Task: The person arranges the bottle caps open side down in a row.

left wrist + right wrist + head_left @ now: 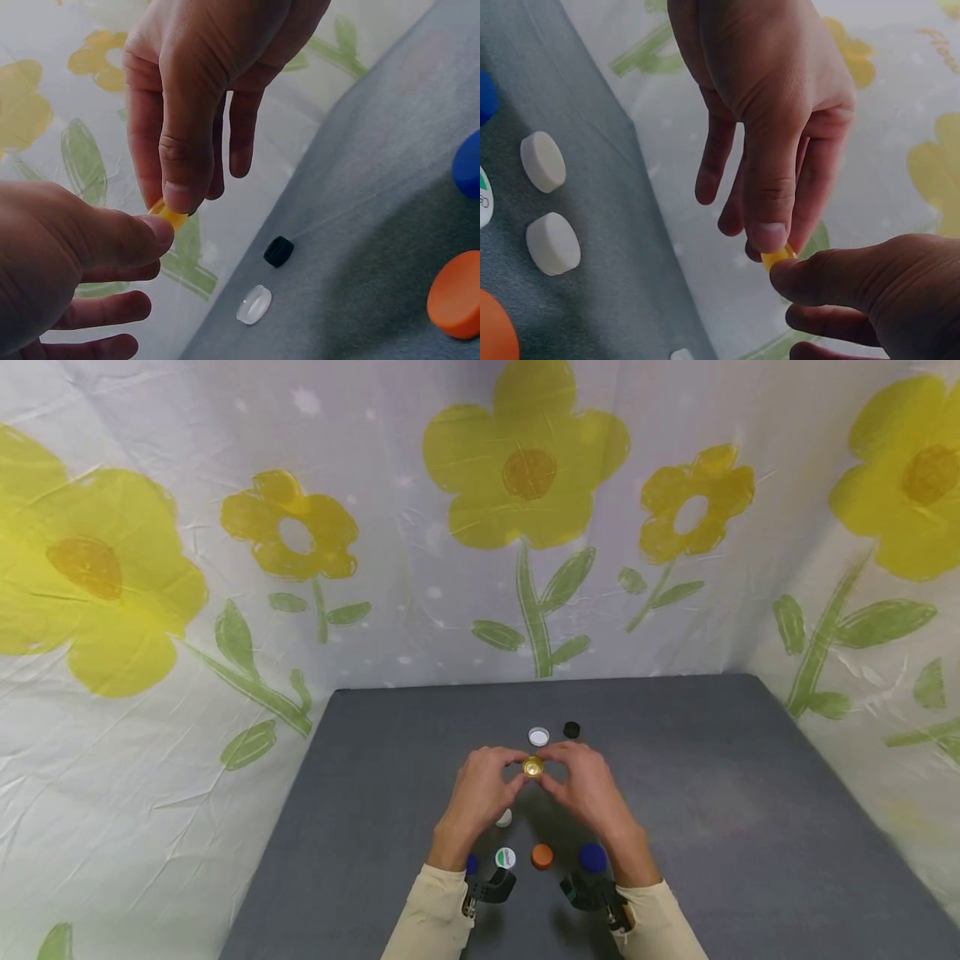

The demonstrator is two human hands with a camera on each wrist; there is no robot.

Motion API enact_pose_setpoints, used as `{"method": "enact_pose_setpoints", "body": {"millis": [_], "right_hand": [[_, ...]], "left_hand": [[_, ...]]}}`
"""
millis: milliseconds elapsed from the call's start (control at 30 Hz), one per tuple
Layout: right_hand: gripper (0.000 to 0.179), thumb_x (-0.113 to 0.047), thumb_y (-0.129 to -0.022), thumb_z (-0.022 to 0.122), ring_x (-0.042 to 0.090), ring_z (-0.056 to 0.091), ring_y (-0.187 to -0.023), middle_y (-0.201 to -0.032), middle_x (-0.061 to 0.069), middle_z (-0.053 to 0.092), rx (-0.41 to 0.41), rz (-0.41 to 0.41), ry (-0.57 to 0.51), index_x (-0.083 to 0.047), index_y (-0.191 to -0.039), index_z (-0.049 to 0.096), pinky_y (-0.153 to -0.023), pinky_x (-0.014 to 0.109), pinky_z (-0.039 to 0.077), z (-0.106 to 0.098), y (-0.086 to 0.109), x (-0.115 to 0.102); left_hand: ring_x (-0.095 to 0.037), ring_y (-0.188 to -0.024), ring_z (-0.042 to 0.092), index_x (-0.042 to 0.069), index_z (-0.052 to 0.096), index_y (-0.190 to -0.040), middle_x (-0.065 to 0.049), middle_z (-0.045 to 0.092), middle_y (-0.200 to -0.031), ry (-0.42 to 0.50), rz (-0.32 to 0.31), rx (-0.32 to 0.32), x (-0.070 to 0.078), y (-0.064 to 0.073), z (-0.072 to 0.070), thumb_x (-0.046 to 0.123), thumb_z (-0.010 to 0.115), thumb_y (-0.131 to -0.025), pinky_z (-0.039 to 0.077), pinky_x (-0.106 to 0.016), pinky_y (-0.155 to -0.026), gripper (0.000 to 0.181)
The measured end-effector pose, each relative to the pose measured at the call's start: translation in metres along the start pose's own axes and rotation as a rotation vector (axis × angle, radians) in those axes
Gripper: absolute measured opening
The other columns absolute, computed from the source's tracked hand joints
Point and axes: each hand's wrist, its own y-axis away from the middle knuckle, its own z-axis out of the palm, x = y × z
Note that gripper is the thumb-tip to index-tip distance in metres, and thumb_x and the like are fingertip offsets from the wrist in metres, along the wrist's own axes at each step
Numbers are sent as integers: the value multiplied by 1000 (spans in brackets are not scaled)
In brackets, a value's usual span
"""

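Note:
A small gold-yellow bottle cap (pixel 532 767), its hollow side facing the head camera, is held between both hands above the table. My left hand (pixel 482 792) pinches its left edge with thumb and forefinger. On the opposite edge, the thumb and forefinger of my right hand (pixel 588 787) pinch it too. In the left wrist view the yellow cap (pixel 169 214) is mostly covered by the fingertips. The other fingers of both hands are spread loosely away from it.
On the grey table (pixel 390 760) lie a white cap (pixel 538 737) and a black cap (pixel 572 730) beyond the hands. Nearer are orange (pixel 542 857), blue (pixel 592 858) and green-and-white (pixel 506 858) caps. Two white caps, one here (pixel 544 162), sit left. A flowered cloth (pixel 420 635) hangs behind.

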Motion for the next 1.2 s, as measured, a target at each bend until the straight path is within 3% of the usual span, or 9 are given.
{"method": "enact_pose_setpoints", "body": {"millis": [433,667,900,1200], "right_hand": [[28,-21,-82,83,29,66,-112,-114,4,73,27,-11,-30,-15,-109,77,-97,53,51,4,5,4],[24,-27,-89,77,26,66,-113,-117,1,72,27,32,-111,-17,-111,75,-95,50,53,2,9,5],[25,-34,-95,70,25,66,-112,-121,0,70,9,84,-209,-20,-115,73,-93,49,55,1,11,5],[30,-43,-100,60,25,66,-115,-124,-1,69,-15,101,-274,-21,-116,74,-93,51,54,1,12,5]], "left_hand": [[-18,-99,67,18,73,-118,0,75,-111,52,24,13,-1,4,2,23,80,-87,56,-39,-85,33],[-19,-98,67,18,73,-117,1,74,-109,107,67,74,-2,5,3,18,80,-86,55,-40,-87,31],[-20,-97,69,16,76,-115,1,75,-109,178,135,157,-3,5,5,17,79,-88,57,-34,-84,27],[-14,-91,68,17,78,-108,4,77,-101,189,154,216,-3,5,5,22,77,-89,56,-30,-80,19]]}}
